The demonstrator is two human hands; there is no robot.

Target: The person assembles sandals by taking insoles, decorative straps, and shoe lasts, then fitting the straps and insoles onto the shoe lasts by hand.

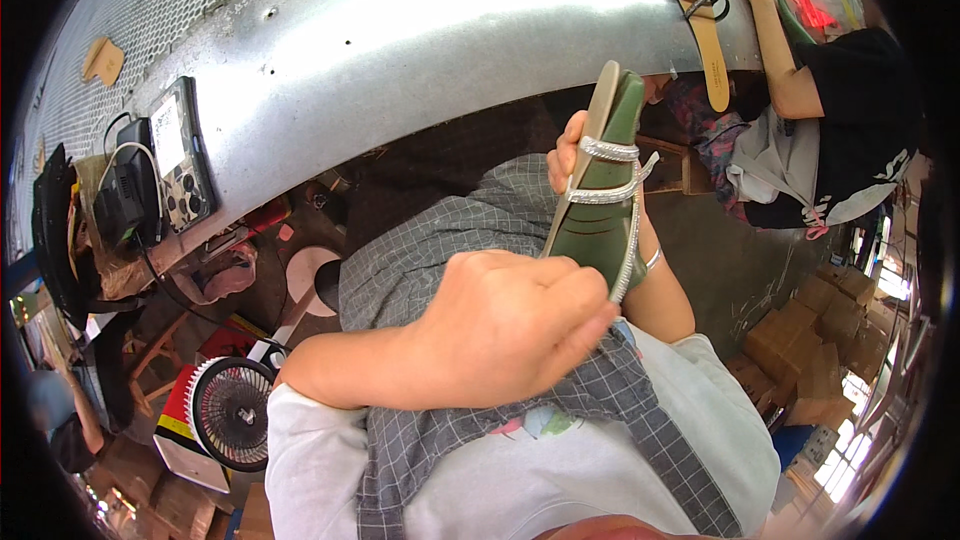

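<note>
A green shoe last (600, 230) with a tan sole (597, 105) along one side stands tilted over my lap. Sparkly silver straps (603, 194) cross it, and one runs down its right edge. My right hand (565, 155) wraps round the sandal on the last from behind, its fingertips showing at the sole's left edge. Closed in a pinch, my left hand (520, 325) is at the lower end, where the long strap meets its fingertips. It hides the bottom of the last.
A metal table (430, 30) curves across the top. On it lie a flat sandal with dark straps (697, 25), a phone (183, 155) and a tan piece (103, 61). A fan (235, 412) stands lower left. A co-worker (850, 120) sits at right, above cardboard boxes (785, 350).
</note>
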